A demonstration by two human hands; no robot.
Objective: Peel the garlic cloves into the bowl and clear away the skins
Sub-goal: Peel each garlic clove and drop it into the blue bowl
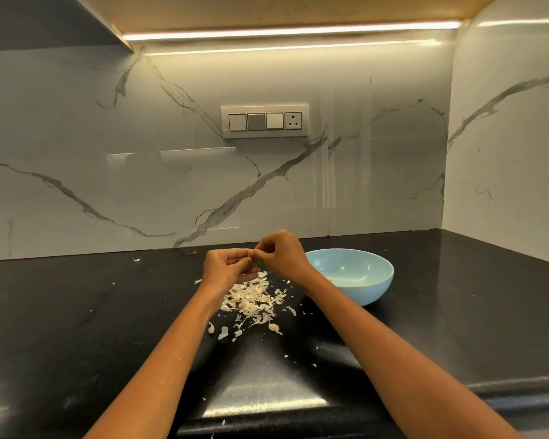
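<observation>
Both hands meet above a heap of pale garlic skins point(252, 299) on the black counter point(76, 312). My left hand point(225, 267) holds a small garlic clove point(249, 254) at its fingertips. My right hand point(281, 253) pinches the same clove from the right; the clove is mostly hidden by the fingers. A light blue bowl point(371, 289) stands just right of my right wrist, with a bit of pale content showing at its near inner edge. Two unpeeled cloves point(274, 327) lie at the near side of the heap, the other garlic clove point(211, 328) further left.
Stray skin flakes point(136, 259) are scattered across the counter, some near its front edge. A marble backsplash with a switch panel point(264, 121) rises behind. A side wall closes the right end. The counter's front edge point(267, 410) runs close to me.
</observation>
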